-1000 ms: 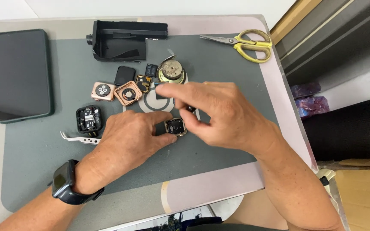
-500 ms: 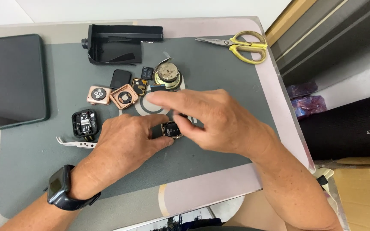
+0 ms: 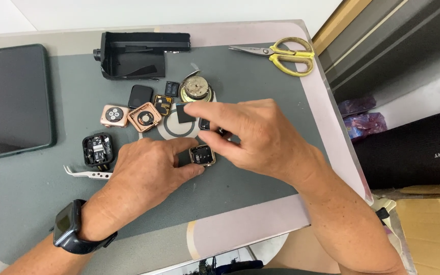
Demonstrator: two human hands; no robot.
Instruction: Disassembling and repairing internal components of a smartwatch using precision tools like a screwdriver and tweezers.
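The left hand (image 3: 148,170) still pinches the open gold watch case (image 3: 202,155) near the grey mat's (image 3: 260,76) middle. The right hand (image 3: 253,135) has lifted slightly, fingertips now holding a small black square part (image 3: 185,112) above it, apparently just freed.

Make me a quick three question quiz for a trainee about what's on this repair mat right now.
1. True or false: the yellow-handled scissors lie at the mat's far right corner.
2. What does the left hand steady?
A. the small square watch case
B. the dark phone
C. the tweezers
3. Which wrist wears a dark smartwatch?

Key: 1 true; 2 A; 3 the left.
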